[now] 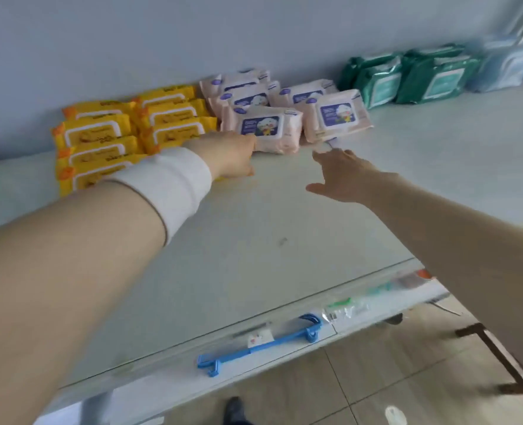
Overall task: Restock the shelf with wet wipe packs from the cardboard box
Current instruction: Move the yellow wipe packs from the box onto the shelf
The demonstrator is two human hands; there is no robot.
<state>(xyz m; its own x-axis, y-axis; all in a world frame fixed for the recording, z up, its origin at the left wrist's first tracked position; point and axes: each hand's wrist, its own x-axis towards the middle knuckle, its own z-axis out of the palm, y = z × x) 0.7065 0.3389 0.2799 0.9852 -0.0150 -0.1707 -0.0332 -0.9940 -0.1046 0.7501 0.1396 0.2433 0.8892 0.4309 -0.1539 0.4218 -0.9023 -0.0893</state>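
We are squaring up the pink rows at the back of the shelf [254, 240]. Our left hand [232, 156] has its fingers curled inward, knuckles against the near left corner of the front pink pack [269, 130]. The back of the hand hides the fingertips, so we cannot tell whether they pinch the wrapper or only nudge it. Our right hand [341, 176] is spread flat with straight fingers and holds nothing; the second pink pack [335, 118] lies just beyond its fingertips. To do this well, we judge that both packs want a gentle push from their near edges until they sit flush with the row behind, labels up, without creasing the soft wrappers. Both arms reach far forward, nearly straight and palms down, the left one wearing a white wristband [168, 182]. The yellow packs [97, 130] lie left of the left fingers, the green packs [407, 76] well beyond the right fingers. The cardboard box is out of view.
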